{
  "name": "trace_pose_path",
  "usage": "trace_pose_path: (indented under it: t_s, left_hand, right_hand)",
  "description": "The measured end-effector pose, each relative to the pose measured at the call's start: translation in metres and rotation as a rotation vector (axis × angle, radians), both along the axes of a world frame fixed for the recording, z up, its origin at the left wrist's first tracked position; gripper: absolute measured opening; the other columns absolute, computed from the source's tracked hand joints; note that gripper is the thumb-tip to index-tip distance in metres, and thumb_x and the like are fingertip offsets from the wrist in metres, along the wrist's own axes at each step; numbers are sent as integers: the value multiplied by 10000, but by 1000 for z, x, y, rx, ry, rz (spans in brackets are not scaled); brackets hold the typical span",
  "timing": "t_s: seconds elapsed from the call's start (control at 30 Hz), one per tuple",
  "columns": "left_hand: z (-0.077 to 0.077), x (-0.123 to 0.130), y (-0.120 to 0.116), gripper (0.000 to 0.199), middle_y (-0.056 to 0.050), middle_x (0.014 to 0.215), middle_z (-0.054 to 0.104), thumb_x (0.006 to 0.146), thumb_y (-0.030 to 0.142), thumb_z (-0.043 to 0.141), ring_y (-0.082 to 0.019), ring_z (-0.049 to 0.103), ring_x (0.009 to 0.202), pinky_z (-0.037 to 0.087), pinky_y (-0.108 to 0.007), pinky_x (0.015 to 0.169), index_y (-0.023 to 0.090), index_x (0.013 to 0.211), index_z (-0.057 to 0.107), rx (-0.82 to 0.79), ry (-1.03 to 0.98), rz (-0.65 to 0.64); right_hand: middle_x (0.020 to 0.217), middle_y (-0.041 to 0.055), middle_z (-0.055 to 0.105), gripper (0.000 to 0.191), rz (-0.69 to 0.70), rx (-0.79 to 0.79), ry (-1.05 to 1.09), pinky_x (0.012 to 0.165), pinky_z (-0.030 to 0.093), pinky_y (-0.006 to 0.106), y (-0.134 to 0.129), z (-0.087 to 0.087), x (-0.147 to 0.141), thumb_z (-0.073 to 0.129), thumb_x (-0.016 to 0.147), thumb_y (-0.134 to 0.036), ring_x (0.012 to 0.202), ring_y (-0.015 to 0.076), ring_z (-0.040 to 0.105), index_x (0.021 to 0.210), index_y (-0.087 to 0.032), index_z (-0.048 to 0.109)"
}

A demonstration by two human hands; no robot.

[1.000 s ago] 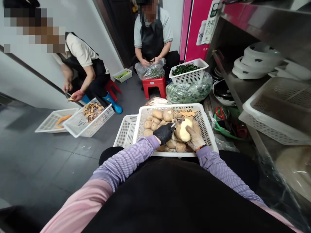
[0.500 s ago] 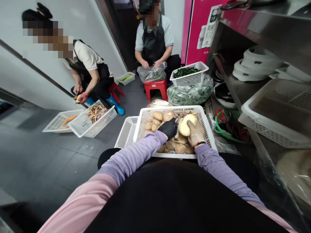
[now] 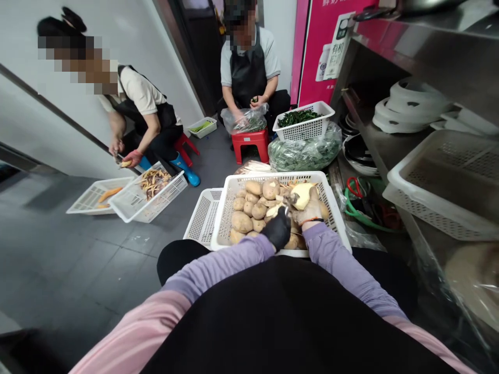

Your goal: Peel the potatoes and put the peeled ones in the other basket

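Observation:
A white basket (image 3: 222, 228) of potatoes (image 3: 241, 222) rests at my lap, most of them unpeeled and brown. My left hand (image 3: 277, 228), in a black glove, is closed around a peeler (image 3: 288, 205), whose metal head shows blurred above the fingers. In a pale, soiled glove, my right hand (image 3: 309, 210) grips a large peeled potato (image 3: 302, 195) over the right part of the basket. The peeler head is close to the potato's left side; whether they touch I cannot tell.
Another white basket (image 3: 200, 218) stands at the left. Beyond are a red stool (image 3: 251, 139), a bag of greens (image 3: 307, 150) and a basket of greens (image 3: 304, 127). One co-worker (image 3: 144, 98) peels at left; another (image 3: 249, 62) handles greens. Metal shelving (image 3: 421, 47) borders the right.
My left hand has moved down toward me with the peeler, uncovering more potatoes. My right hand has turned the peeled potato and shifted slightly. The far co-worker's hands have moved apart.

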State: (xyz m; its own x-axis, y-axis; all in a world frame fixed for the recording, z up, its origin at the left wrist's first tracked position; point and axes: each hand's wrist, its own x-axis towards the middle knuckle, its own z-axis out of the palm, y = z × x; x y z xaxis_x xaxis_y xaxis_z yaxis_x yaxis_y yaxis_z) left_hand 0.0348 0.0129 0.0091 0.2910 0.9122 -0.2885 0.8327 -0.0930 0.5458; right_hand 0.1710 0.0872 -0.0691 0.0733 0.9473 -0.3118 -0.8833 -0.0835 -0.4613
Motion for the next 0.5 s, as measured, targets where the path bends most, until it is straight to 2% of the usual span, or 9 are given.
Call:
trace_pose_path:
  t_s: [0.07, 0.13, 0.2, 0.23, 0.3, 0.37, 0.43, 0.5]
  left_hand:
    - [-3, -6, -14, 403, -115, 1049, 726, 963, 285, 471, -256, 700, 969, 545, -362, 882, 192, 1347, 551, -62, 10, 17]
    - [2, -15, -14, 395, -108, 1112, 719, 963, 286, 472, -250, 688, 1019, 538, -361, 917, 212, 1337, 573, -19, -24, 29]
    - [18, -20, 6, 390, -98, 1145, 711, 981, 258, 426, -216, 669, 1063, 515, -332, 968, 195, 1339, 568, 111, -107, 15]
    - [30, -20, 22, 375, -86, 1085, 722, 983, 244, 417, -201, 680, 1014, 522, -319, 947, 190, 1317, 578, 146, -114, 6]
    - [52, -16, 55, 301, -53, 894, 724, 982, 235, 415, -168, 690, 806, 553, -274, 798, 174, 1165, 646, 54, -78, -49]
    - [64, -9, 71, 266, -48, 858, 714, 976, 225, 427, -153, 673, 742, 542, -253, 744, 156, 1077, 663, -1, -24, -109]
    - [62, -5, 60, 258, -63, 934, 721, 968, 204, 437, -163, 680, 821, 532, -257, 799, 151, 1082, 663, 28, 25, -179]
    - [48, -6, 32, 267, -76, 1006, 724, 961, 202, 450, -186, 683, 924, 521, -273, 866, 158, 1114, 664, 44, 68, -257]
  right_hand:
    - [879, 34, 759, 493, 21, -29, 50, 737, 641, 416, -2, 1, 7, 657, 781, -608, 819, 224, 737, 1124, -254, 641]
    - [910, 32, 761, 526, 22, -57, 107, 733, 642, 418, -7, 0, 16, 683, 757, -611, 840, 230, 736, 1146, -261, 629]
    - [962, 33, 762, 557, 29, -70, 156, 733, 643, 422, -16, -3, 21, 704, 738, -608, 872, 238, 735, 1170, -269, 615]
    - [988, 38, 762, 569, 44, -76, 168, 732, 644, 429, -21, -4, 22, 713, 732, -604, 888, 245, 734, 1182, -270, 609]
    - [1027, 54, 760, 582, 101, -89, 164, 742, 645, 444, -29, -4, 21, 728, 733, -578, 916, 259, 732, 1203, -259, 604]
    - [1045, 64, 760, 566, 129, -80, 145, 751, 648, 432, -32, -2, 19, 728, 752, -543, 927, 255, 732, 1217, -242, 609]
    - [1071, 61, 758, 526, 114, -52, 136, 762, 648, 408, -28, 2, 19, 705, 788, -517, 939, 239, 731, 1227, -242, 612]
    - [1039, 44, 764, 474, 35, -47, 133, 747, 649, 387, -20, 6, 24, 669, 820, -527, 903, 219, 736, 1209, -260, 619]
